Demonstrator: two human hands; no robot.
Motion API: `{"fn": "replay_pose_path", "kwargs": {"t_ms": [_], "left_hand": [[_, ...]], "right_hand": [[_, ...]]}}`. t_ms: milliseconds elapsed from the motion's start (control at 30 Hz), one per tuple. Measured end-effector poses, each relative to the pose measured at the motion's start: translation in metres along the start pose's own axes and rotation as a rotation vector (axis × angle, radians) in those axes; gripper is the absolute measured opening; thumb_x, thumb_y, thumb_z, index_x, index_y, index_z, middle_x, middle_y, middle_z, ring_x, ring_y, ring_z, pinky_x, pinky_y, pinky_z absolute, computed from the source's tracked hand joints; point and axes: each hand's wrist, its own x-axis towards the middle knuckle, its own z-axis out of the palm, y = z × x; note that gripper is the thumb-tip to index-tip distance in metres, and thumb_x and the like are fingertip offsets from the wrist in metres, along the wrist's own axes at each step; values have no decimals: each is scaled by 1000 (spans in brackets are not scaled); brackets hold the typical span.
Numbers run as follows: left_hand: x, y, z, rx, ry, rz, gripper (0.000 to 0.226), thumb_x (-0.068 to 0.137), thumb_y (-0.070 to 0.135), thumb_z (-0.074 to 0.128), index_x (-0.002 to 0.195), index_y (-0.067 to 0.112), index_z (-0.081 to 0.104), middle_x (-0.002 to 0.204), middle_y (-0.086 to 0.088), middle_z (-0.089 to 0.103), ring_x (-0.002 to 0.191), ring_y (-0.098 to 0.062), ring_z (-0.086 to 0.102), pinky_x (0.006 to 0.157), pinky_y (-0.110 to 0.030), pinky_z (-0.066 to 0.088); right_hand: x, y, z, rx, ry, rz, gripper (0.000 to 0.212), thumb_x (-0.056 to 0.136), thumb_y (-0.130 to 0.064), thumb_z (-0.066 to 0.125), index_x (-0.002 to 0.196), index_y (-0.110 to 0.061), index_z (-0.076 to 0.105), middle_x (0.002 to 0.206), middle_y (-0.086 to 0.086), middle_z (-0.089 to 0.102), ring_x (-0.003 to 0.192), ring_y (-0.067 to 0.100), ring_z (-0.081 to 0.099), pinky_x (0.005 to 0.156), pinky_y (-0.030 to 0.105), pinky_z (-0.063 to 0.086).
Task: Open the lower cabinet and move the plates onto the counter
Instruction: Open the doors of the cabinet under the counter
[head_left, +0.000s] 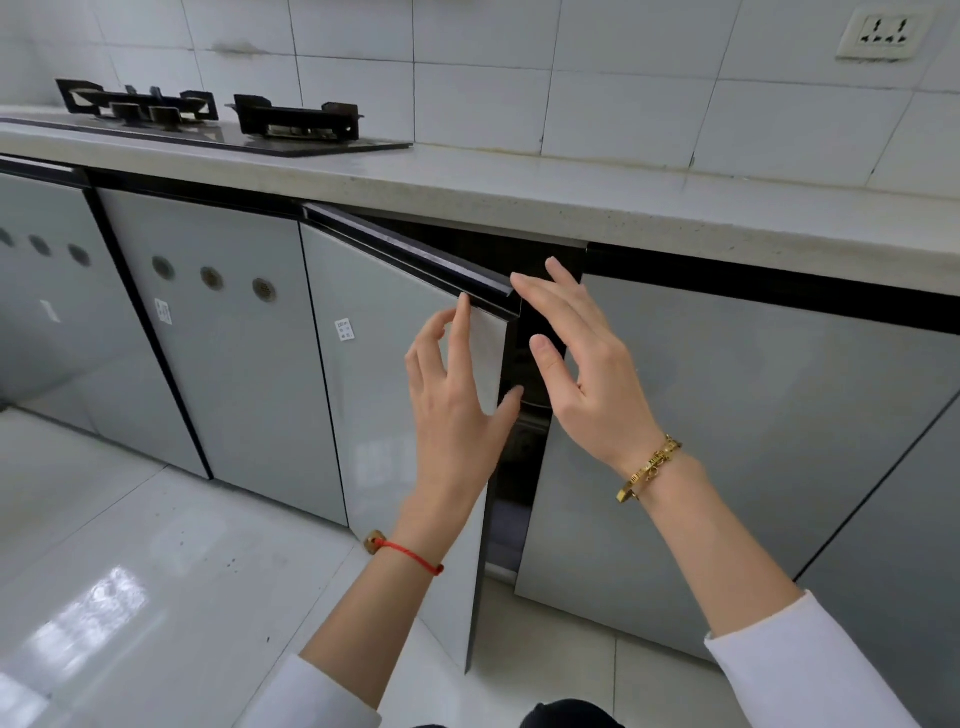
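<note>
1. I see no grip on anything: my left hand (457, 410) has its fingers spread and nearly straight, with the index fingertip touching the front of the cabinet door (395, 374) just under its dark top edge (415, 249). I hold nothing in it.
2. My right hand (582, 374) is also open, fingers straight and together, and it hovers in front of the dark gap (524, 405) beside the door. I cannot tell if its fingertips touch the door's corner.
3. The door stands upright with its long axis vertical. It is partly open, hinged on its left side, so its free right edge points out toward me and a little to the right.
4. The door lies between my two hands: the left hand is in front of its face, the right hand just beside its free edge.
5. The counter (519, 187) runs above the door, from the left to the right of the view.
6. Inside the cabinet it is very dark. I can make out a shelf edge, but no plates; the door and my hands cover most of the opening.
7. A gas stove (218, 119) sits on the counter at the far left, well apart from my hands.
</note>
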Motion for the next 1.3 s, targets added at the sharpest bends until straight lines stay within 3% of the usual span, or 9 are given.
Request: {"fn": "replay_pose_path", "kwargs": {"t_ms": [67,267,433,733,867,1033,1167,1300], "left_hand": [[-5,-3,-6,-6,25,-9,92,77,21,75,152,19,21,144,-3,32,134,-17,29,107,-37,39],[-17,-16,-35,-79,69,10,85,78,15,72,151,17,27,147,0,35,138,-6,28,110,-12,26],[-25,-29,-67,-103,41,41,81,80,12,72,149,14,31,151,2,36,141,-9,31,115,-24,29],[-38,-46,-122,-73,42,30,73,86,5,66,149,7,30,152,-2,40,141,-10,35,114,-22,30],[-40,-58,-152,-29,44,14,70,88,4,62,150,12,30,148,1,45,136,-11,44,110,-31,40],[-44,-73,-186,50,80,-17,62,89,6,57,147,10,35,145,2,49,135,-6,43,111,-28,38],[-47,-87,-205,108,145,-65,57,91,3,58,145,8,39,141,-1,53,133,-10,47,109,-35,41],[-48,-103,-225,195,212,-78,59,91,1,58,146,8,36,145,2,48,135,-5,43,111,-26,38]], "right_hand": [[-1,-7,3,-26,-11,-39,46,97,-6,44,142,-13,41,147,-3,42,147,10,17,121,44,16],[-2,-31,16,-32,-33,-127,47,95,-5,45,141,-13,41,147,-3,43,147,12,17,120,47,18],[-1,-48,28,-19,-44,-204,46,95,-7,45,141,-12,42,145,-2,45,147,14,18,119,49,20],[12,-75,75,98,-53,-348,50,93,-8,49,142,-14,40,146,-3,42,148,17,14,116,52,26],[22,-94,99,166,-64,-417,47,94,-9,46,141,-13,41,144,0,43,148,18,15,116,51,27],[36,-117,128,219,-93,-486,46,96,-8,45,142,-11,41,147,1,40,148,19,14,117,50,25],[50,-133,154,261,-130,-539,47,97,-10,44,144,-12,37,152,-1,35,149,18,9,118,49,23],[62,-147,182,304,-160,-578,50,98,-11,45,146,-12,32,155,-4,30,149,16,5,120,46,18]]}}
